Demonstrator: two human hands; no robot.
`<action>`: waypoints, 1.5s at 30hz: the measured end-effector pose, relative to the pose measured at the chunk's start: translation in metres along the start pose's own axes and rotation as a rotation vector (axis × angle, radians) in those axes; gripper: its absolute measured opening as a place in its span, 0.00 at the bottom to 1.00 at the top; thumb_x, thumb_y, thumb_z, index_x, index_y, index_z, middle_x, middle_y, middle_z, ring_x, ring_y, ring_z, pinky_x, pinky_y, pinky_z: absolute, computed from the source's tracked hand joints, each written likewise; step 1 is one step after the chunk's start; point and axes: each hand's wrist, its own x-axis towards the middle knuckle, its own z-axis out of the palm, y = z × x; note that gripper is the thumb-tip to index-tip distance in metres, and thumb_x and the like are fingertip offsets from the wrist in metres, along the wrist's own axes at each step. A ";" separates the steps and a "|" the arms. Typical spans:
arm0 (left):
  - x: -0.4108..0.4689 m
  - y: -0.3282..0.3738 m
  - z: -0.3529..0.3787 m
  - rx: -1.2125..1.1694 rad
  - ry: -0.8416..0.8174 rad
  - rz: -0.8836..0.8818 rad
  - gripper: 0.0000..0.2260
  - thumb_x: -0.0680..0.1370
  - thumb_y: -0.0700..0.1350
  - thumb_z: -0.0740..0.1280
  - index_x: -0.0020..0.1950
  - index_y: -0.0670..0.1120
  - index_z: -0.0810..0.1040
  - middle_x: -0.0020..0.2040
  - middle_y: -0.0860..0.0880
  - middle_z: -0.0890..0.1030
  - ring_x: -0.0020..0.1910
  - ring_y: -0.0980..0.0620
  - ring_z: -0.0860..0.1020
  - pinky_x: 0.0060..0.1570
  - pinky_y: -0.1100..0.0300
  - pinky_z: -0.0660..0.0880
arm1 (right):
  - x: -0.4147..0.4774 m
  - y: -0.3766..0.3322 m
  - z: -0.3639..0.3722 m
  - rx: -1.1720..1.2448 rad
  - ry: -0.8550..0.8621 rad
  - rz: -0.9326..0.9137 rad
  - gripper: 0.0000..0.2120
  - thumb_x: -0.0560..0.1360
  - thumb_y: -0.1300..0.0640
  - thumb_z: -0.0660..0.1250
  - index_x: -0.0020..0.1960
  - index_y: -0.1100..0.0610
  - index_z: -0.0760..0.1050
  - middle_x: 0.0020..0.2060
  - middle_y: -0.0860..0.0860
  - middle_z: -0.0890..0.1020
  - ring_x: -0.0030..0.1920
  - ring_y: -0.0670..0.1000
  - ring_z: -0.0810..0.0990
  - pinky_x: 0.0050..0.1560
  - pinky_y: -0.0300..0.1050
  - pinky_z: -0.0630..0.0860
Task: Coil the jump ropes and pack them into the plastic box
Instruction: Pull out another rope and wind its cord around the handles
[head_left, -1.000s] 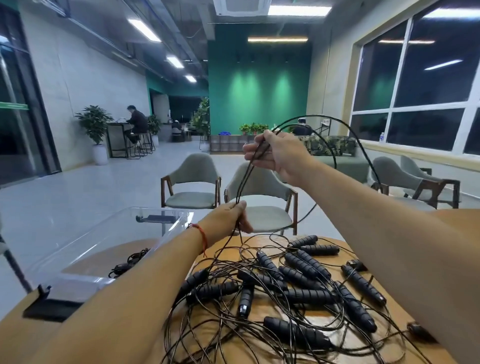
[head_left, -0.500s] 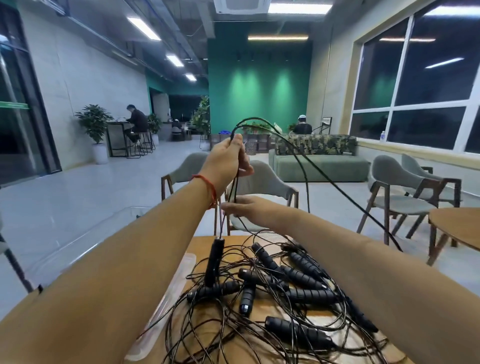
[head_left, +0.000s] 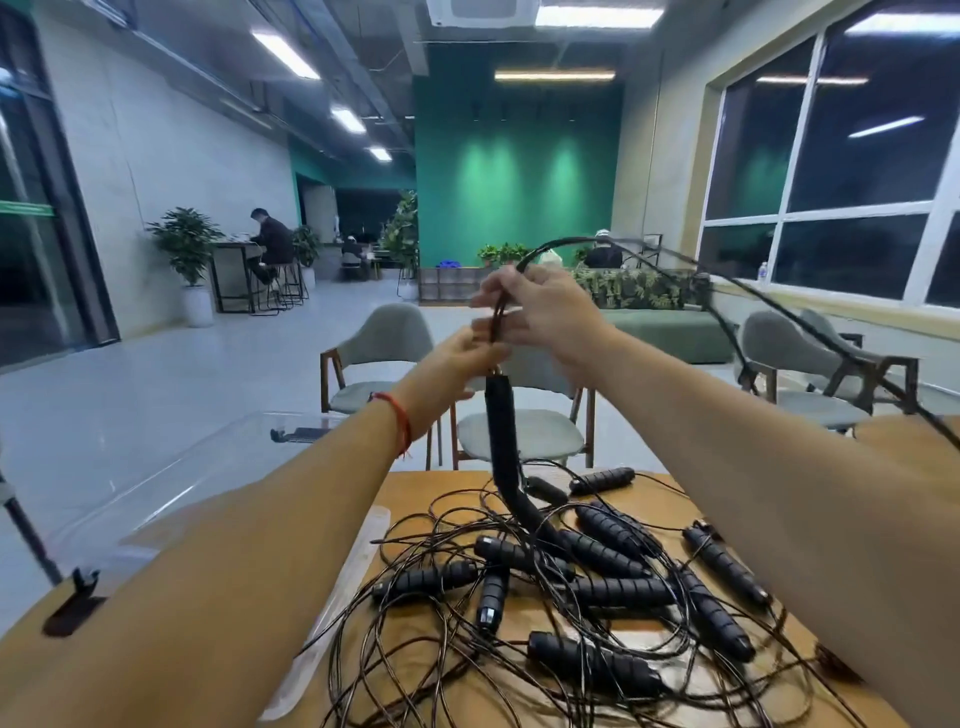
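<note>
- Both hands are up on one jump rope (head_left: 543, 247). The left hand (head_left: 452, 364) is clamped on the cord right where it meets the handle (head_left: 501, 431), and the right hand (head_left: 545, 312) pinches the cord just above that.
- The handle hangs straight below the grip, long axis near vertical, cord end up. Its bottom end dips into the pile (head_left: 597, 587) on the table (head_left: 431, 488).
- Past the right hand, the cord arcs up and away to the right.
- Tip imo: anchor the handle, shake the cord clear of the tangle, then lay even loops into one hand.
- The plastic box (head_left: 156, 483) sits down-left of the grip.

Wooden table (head_left: 426, 488), tangled jump ropes (head_left: 597, 592), clear plastic box (head_left: 171, 483)
</note>
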 end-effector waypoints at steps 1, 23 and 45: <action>-0.004 -0.008 0.002 0.018 -0.026 -0.029 0.19 0.82 0.57 0.70 0.71 0.53 0.75 0.65 0.51 0.83 0.67 0.51 0.79 0.70 0.40 0.74 | 0.000 -0.008 0.000 0.069 0.017 0.005 0.14 0.89 0.55 0.60 0.59 0.65 0.78 0.54 0.61 0.88 0.49 0.62 0.89 0.51 0.58 0.87; 0.039 -0.010 0.010 0.080 0.488 0.035 0.15 0.89 0.56 0.55 0.66 0.47 0.70 0.46 0.47 0.77 0.42 0.50 0.77 0.38 0.57 0.78 | 0.020 0.031 -0.046 -0.024 0.130 0.432 0.25 0.87 0.39 0.58 0.59 0.59 0.80 0.48 0.53 0.88 0.43 0.53 0.87 0.39 0.46 0.80; 0.066 -0.049 -0.013 -0.434 0.292 -0.193 0.18 0.85 0.60 0.61 0.46 0.47 0.73 0.32 0.52 0.68 0.26 0.56 0.60 0.24 0.62 0.56 | 0.030 0.205 -0.120 -1.154 -0.379 0.810 0.52 0.69 0.22 0.70 0.80 0.57 0.69 0.64 0.56 0.80 0.63 0.59 0.80 0.64 0.56 0.78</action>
